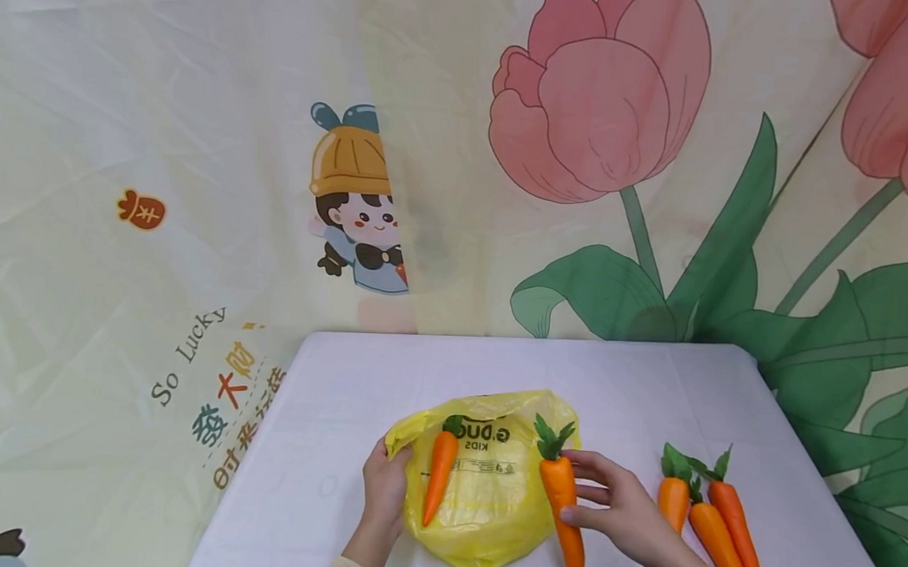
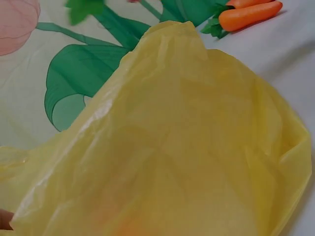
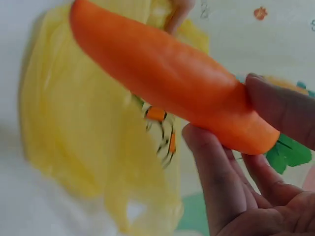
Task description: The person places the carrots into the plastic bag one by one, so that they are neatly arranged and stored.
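My left hand (image 1: 384, 490) pinches the left rim of a yellow plastic bag (image 1: 491, 518), whose mouth gapes toward me. One carrot (image 1: 440, 475) with a dark green top lies in the bag's mouth, leaning at a slant. Between thumb and fingers, my right hand (image 1: 611, 506) holds another carrot (image 1: 559, 496) in front of the bag's right side, leafy end up and tip down. The right wrist view shows this carrot (image 3: 167, 73) close up, with the bag behind it. In the left wrist view the bag (image 2: 172, 132) hides most of the scene.
Three more carrots (image 1: 716, 526) with green tops lie on the white-covered table (image 1: 330, 379) at the right, partly behind my right forearm. Behind the table hangs a printed cloth (image 1: 457, 192) with tulips and a cartoon figure.
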Motion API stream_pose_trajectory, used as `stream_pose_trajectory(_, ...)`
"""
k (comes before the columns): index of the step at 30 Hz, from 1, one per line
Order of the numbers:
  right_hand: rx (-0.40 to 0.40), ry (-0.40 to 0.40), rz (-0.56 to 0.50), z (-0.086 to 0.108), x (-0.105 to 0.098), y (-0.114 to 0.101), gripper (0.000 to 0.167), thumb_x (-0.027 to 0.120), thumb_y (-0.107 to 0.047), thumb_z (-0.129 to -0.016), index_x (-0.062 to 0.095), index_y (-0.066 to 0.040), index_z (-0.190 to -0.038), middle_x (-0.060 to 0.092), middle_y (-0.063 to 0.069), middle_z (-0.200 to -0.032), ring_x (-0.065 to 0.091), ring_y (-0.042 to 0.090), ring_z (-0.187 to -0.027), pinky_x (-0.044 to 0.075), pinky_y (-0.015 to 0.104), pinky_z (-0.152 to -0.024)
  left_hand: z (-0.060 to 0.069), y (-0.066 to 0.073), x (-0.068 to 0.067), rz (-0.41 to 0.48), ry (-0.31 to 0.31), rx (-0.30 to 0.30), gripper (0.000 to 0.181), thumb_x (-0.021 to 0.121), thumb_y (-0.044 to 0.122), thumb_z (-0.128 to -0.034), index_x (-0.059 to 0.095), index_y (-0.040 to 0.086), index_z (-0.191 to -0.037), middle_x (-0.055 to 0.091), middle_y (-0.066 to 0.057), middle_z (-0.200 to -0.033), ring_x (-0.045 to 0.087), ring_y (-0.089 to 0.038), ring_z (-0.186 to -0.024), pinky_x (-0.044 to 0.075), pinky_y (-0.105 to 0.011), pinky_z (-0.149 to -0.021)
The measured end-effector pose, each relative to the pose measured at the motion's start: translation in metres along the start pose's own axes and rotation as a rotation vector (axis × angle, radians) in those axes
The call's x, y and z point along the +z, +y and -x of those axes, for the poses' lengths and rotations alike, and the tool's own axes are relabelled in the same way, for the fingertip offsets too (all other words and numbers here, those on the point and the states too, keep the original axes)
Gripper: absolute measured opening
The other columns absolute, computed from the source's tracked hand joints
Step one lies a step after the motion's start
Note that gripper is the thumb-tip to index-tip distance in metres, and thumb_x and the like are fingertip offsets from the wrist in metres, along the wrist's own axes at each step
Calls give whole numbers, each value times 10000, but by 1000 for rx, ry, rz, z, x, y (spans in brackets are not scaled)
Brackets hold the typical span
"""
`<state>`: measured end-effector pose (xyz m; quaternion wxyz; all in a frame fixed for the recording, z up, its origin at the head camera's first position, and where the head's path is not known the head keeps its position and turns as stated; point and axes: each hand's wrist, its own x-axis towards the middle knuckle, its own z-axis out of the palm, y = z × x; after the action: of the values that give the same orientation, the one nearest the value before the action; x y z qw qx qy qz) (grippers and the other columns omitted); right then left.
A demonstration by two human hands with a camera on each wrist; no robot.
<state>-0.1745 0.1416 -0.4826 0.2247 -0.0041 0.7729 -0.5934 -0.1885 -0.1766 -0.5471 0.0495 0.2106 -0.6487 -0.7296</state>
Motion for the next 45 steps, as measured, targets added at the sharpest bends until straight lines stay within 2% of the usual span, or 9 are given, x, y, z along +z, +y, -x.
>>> stream_pose_trajectory(3, -90, -133, -135, -7, 14, -16, 791, 842, -184, -836, 427, 5, -1482, 550, 194, -1389, 612, 346, -1183, 591, 442, -908, -1, -1, -1, 6, 5, -5, 464, 438, 39, -1038, 374, -51, -1489, 440, -197, -1506, 404, -351, -1406, 347, -481, -1175)
stream_pose_trajectory(8, -171, -226, -296, -28, 43, -38, 770, 803, -159, -878, 384, 2, -1504, 526, 213, -1407, 595, 355, -1224, 573, 439, -942, -2, -2, -1, 5, 7, -19, 486, 432, 18, -1028, 362, -50, -1505, 420, -207, -1526, 389, -370, -1416, 344, -497, -1173)
stream_pose_trajectory(14, -237, -215, -380, -51, 72, -55, 724, 792, -109, -881, 407, -19, -1487, 542, 205, -1380, 609, 344, -1217, 572, 435, -942, -2, 0, -1, -18, 6, -41, 537, 445, -43, -995, 361, -18, -1525, 388, -184, -1562, 367, -365, -1433, 349, -499, -1168)
stream_pose_trajectory(20, -259, -107, -427, -74, 95, -56, 715, 823, -93, -845, 440, -33, -1446, 534, 215, -1381, 632, 341, -1182, 580, 438, -927, -2, 2, -2, -44, 11, -54, 557, 459, -55, -982, 375, 6, -1529, 391, -168, -1568, 374, -357, -1429, 345, -509, -1167)
stream_pose_trajectory(24, -218, -16, -417, -93, 107, -38, 715, 842, -125, -832, 452, -37, -1424, 558, 207, -1330, 653, 315, -1140, 598, 419, -890, -1, 2, -2, -37, 23, -38, 527, 476, -31, -985, 409, -6, -1507, 434, -189, -1533, 408, -368, -1405, 354, -514, -1162)
stream_pose_trajectory(27, -174, 6, -407, -101, 114, -21, 720, 845, -115, -826, 447, -16, -1418, 559, 212, -1301, 659, 315, -1123, 612, 415, -850, -1, 1, -2, -26, 31, -26, 510, 478, -29, -987, 422, -20, -1493, 450, -203, -1514, 423, -374, -1390, 357, -510, -1163)
stream_pose_trajectory(35, -172, -40, -305, -100, 119, 7, 714, 845, -42, -804, 474, 9, -1412, 535, 222, -1310, 615, 377, -1174, 616, 405, -840, -1, 2, -1, -17, 32, -25, 516, 464, -40, -982, 409, -24, -1496, 442, -208, -1517, 406, -372, -1404, 349, -501, -1169)
stream_pose_trajectory(42, -189, -109, -117, -102, 119, 18, 659, 851, -26, -783, 545, -43, -1366, 606, 148, -1260, 649, 327, -1092, 599, 421, -885, -3, 2, 0, -2, 25, -32, 519, 457, -25, -1000, 379, -30, -1513, 407, -204, -1545, 377, -373, -1425, 333, -497, -1177)
stream_pose_trajectory(45, -173, -107, -43, -104, 120, 23, 654, 864, -38, -774, 557, -58, -1352, 617, 122, -1241, 655, 302, -1064, 607, 418, -860, -3, 2, 0, 18, 2, -33, 535, 441, -33, -996, 362, -20, -1525, 383, -193, -1565, 370, -359, -1434, 344, -482, -1173)
